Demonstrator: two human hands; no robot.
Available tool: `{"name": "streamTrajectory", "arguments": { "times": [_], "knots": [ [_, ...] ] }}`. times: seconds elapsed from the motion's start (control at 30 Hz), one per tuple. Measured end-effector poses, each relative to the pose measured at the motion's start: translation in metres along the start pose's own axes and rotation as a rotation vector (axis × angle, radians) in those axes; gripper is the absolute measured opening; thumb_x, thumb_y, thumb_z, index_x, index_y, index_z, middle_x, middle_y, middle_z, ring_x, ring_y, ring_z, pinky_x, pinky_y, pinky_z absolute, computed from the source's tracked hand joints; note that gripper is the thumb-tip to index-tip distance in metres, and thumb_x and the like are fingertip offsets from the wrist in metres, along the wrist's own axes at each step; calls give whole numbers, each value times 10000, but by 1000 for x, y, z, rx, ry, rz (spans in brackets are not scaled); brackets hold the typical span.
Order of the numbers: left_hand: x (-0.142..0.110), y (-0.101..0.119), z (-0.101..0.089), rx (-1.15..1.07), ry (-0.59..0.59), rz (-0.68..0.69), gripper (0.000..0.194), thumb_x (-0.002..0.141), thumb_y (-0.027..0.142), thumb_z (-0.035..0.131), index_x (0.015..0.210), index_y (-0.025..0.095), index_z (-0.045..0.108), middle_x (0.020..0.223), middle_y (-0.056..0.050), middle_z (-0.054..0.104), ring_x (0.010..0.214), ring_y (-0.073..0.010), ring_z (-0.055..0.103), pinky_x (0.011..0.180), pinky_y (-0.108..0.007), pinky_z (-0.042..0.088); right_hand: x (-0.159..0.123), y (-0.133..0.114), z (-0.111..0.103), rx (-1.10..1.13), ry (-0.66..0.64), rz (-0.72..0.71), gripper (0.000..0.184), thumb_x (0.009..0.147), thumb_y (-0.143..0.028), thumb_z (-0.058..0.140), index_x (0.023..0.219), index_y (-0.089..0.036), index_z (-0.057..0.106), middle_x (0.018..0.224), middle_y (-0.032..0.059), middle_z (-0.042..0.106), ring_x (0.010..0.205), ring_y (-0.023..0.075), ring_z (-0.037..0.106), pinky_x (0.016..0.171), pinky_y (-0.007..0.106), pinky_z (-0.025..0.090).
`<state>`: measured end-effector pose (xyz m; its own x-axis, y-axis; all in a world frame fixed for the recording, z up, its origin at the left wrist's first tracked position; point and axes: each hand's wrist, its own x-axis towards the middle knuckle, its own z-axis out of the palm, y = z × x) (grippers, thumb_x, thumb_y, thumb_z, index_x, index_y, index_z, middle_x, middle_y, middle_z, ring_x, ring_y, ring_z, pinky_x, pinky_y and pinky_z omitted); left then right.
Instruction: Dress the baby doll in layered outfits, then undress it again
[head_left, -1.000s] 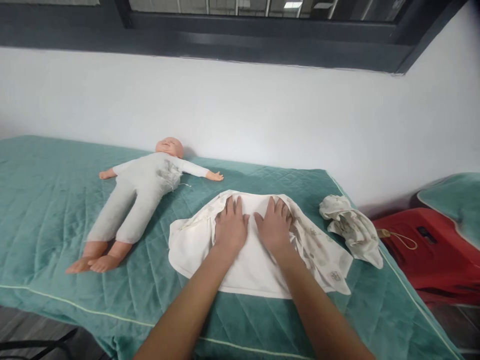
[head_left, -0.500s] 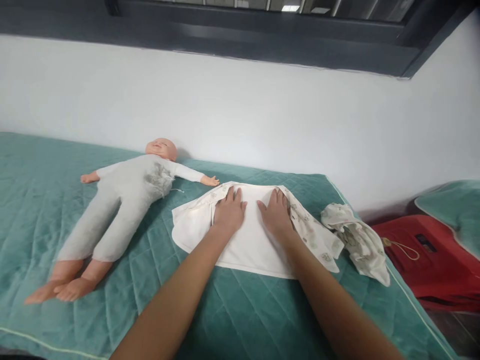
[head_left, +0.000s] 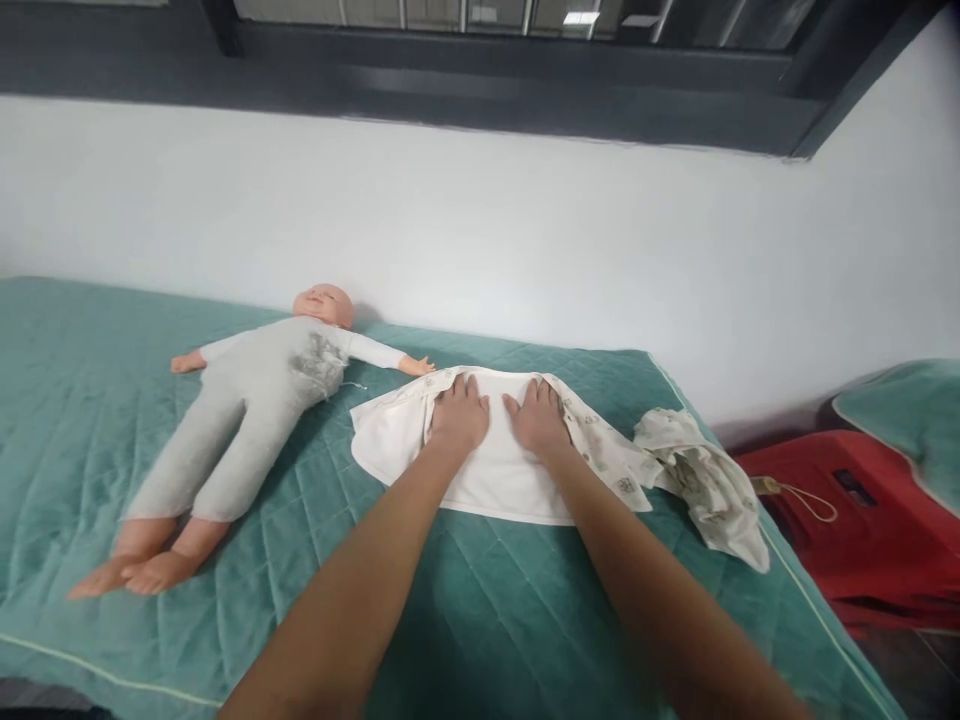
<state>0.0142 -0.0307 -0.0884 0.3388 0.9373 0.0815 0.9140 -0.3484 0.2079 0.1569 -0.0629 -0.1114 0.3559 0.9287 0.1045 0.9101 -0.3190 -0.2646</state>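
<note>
A small white baby shirt (head_left: 499, 485), with a printed pattern on its outer side, lies spread with its plain inner side up. My left hand (head_left: 459, 415) rests flat on its left part, fingers stretched toward the far edge. On the right part lies my right hand (head_left: 538, 418), also flat, its fingertips partly under the folded printed front. Neither hand grips the cloth. To the left a baby doll (head_left: 259, 375) in a pale grey cloth body lies on its back, one hand close to the shirt's far left corner.
A crumpled printed garment (head_left: 705, 485) lies by the right edge of the green quilted mat (head_left: 495, 610). Beyond that edge sits a red case (head_left: 862, 520) with a looped cord, partly under another green cloth (head_left: 911, 410). A white wall (head_left: 480, 230) stands behind.
The shirt's near hem has drawn back toward the far side, and its right side has shifted left. My right hand has moved slightly left. The view has shifted a little.
</note>
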Motion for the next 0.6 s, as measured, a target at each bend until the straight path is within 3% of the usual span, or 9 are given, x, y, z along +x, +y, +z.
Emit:
{"name": "streamTrajectory", "arguments": {
  "times": [0.27, 0.6],
  "knots": [
    [-29, 19, 3, 36, 31, -101, 630, 967, 361, 258, 1496, 27, 331, 1585, -197, 263, 1484, -293, 226, 1222, -484, 136, -22, -5, -5, -76, -36, -54, 744, 987, -482, 232, 1508, 49, 240, 1595, 263, 156, 1491, 338, 132, 1193, 459, 116],
    [-72, 27, 7, 29, 55, -128, 644, 964, 388, 276, 1498, 30, 331, 1585, -211, 244, 1495, -313, 176, 1220, -485, 107, -68, -5, -8, -137, -111, -125, 759, 985, -506, 186, 1531, 20, 194, 1618, 192, 86, 1512, 260, 50, 1205, 403, 62]
  ]
}}
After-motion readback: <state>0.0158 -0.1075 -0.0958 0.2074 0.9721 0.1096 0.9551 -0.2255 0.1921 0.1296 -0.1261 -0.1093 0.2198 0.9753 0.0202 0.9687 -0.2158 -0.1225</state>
